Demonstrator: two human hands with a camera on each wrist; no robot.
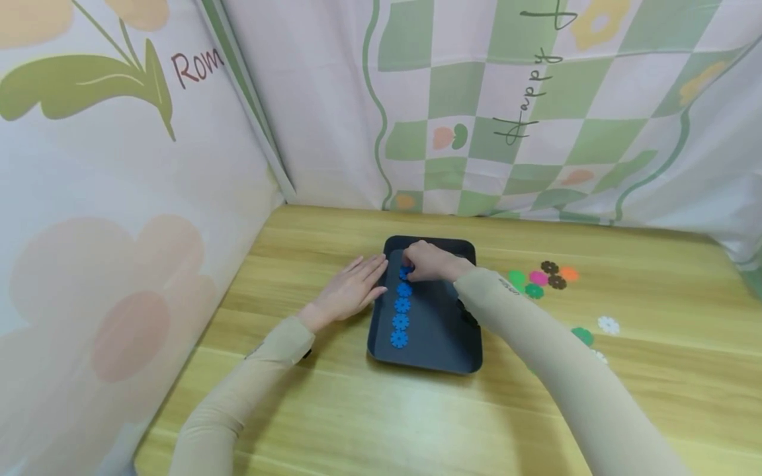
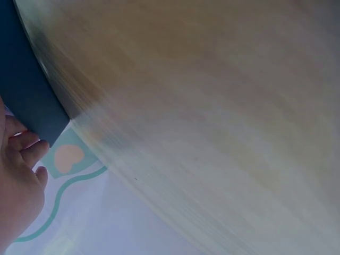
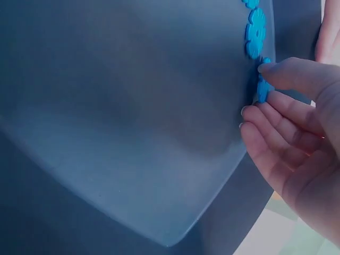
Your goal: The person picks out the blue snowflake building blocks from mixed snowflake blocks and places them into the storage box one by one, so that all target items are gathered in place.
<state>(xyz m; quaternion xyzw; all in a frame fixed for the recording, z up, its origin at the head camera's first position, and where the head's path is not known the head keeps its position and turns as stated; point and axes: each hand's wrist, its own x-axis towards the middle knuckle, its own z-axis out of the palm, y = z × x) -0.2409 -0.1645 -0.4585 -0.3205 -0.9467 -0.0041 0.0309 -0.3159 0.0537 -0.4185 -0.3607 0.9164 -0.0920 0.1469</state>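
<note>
A dark, shallow rectangular tray (image 1: 437,334) lies on the wooden table. Along its left side runs a row of several blue flower-shaped discs (image 1: 401,305). At the far end of that row, my right hand (image 1: 434,262) pinches a blue flower-shaped disc (image 3: 263,87) between thumb and fingers; the right wrist view shows it tilted on edge beside another blue disc (image 3: 255,33). My left hand (image 1: 350,287), its fingers fairly straight, rests against the tray's left rim. In the left wrist view its fingertips touch the tray's outer wall (image 2: 32,79).
Right of the tray lie loose flower discs: green (image 1: 534,291), pink (image 1: 538,278), brown (image 1: 557,282), orange (image 1: 569,274) and white (image 1: 608,324). Black pieces (image 1: 467,315) by the tray's right side are partly hidden by my right forearm. Printed curtains (image 1: 452,99) hang behind the table.
</note>
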